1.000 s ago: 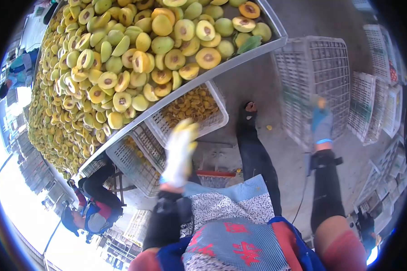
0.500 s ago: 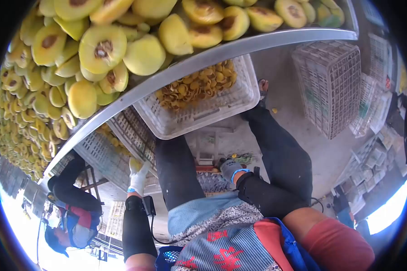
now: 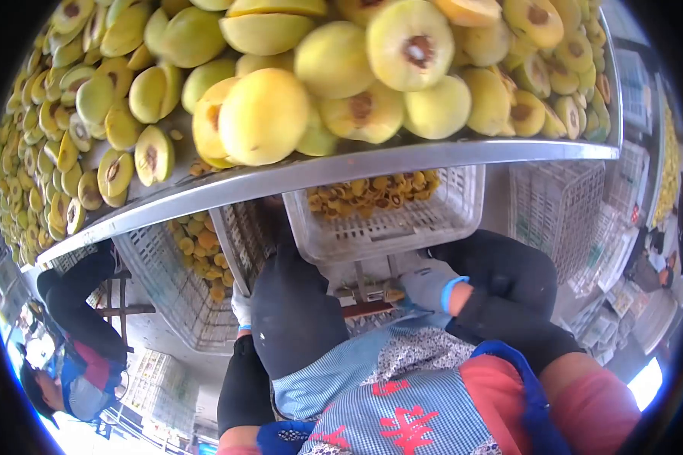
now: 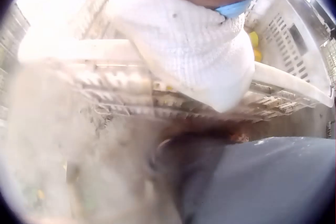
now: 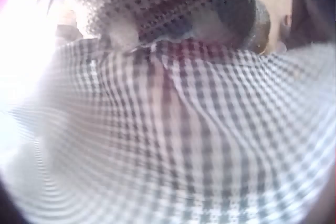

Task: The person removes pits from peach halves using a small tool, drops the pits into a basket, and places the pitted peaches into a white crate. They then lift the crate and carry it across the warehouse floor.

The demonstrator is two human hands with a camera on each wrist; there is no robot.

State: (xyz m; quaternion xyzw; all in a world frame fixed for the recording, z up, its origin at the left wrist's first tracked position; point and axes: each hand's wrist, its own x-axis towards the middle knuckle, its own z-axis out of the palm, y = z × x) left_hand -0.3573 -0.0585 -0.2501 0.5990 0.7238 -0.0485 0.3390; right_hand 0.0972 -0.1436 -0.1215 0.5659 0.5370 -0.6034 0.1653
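My left hand [image 4: 184,45], in a white glove, lies over the rim of a pale plastic crate [image 4: 289,85] in the left wrist view. Its back bends down across the rim, with the fingertips hidden. From the head view, this glove is mostly behind my left thigh, at the lower end of a slatted crate [image 3: 243,239]. Between my knees, my right hand [image 3: 426,288] wears a grey glove and is low, close to a reddish-brown strip [image 3: 368,309]. I cannot tell whether it holds anything; the checked apron [image 5: 173,129] fills most of the right wrist view.
A metal-edged table [image 3: 341,165] heaped with halved yellow-green stone fruit [image 3: 410,45] spans the front. Beneath it is a white crate [image 3: 387,246] of fruit pieces; another crate [image 3: 171,284] holds fruit at left. Crates [image 3: 558,205] stand right. Another person [image 3: 83,371] is at left.
My view has come lower and nearer the table. Both hands have dropped from mid-air, the left to the crate's edge and the right between my knees. My knees are now bent under the table.
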